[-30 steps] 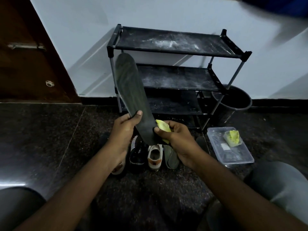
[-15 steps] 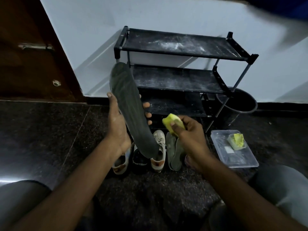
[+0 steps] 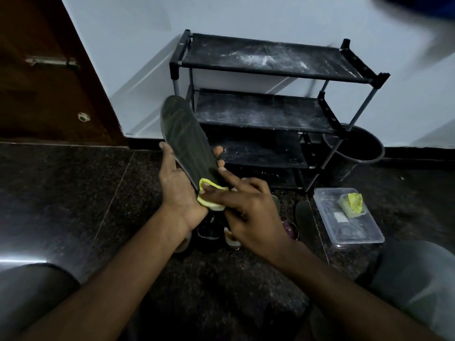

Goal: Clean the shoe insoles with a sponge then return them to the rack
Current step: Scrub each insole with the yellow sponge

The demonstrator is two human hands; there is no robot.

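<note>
The left hand (image 3: 176, 187) holds a dark insole (image 3: 187, 139) up above the floor (image 3: 73, 193), in front of the left front corner of the rack (image 3: 266, 77). The thumb lies along the insole's left edge, fingertips curl round its right edge, and the toe end tilts up and away toward the wall (image 3: 138, 45). The right hand (image 3: 248, 215) grips a yellow sponge (image 3: 210, 196) and presses it on the insole's heel end, just above the left wrist, with the forefinger stretched out along the insole. The rack is black with three shelves and stands at the far edge of the floor against the wall; its top shelf is streaked with white dust. Below the hands, shoes sit in a row on the floor at the rack's foot. Among them is a black shoe (image 3: 209, 230) with white lettering too blurred to read and a pale shoe (image 3: 232, 241) beside it. A second insole (image 3: 304, 221) lies on the floor to their right. Near the rack's right front leg is a clear plastic container (image 3: 354, 232) holding a small tub (image 3: 344, 205) with a yellow wad (image 3: 354, 200) in it, and a pale label on which nothing can be read. A black bucket (image 3: 357, 156) stands behind the rack's right side, at the wall. A brown door (image 3: 49, 82) closes the far left corner
</note>
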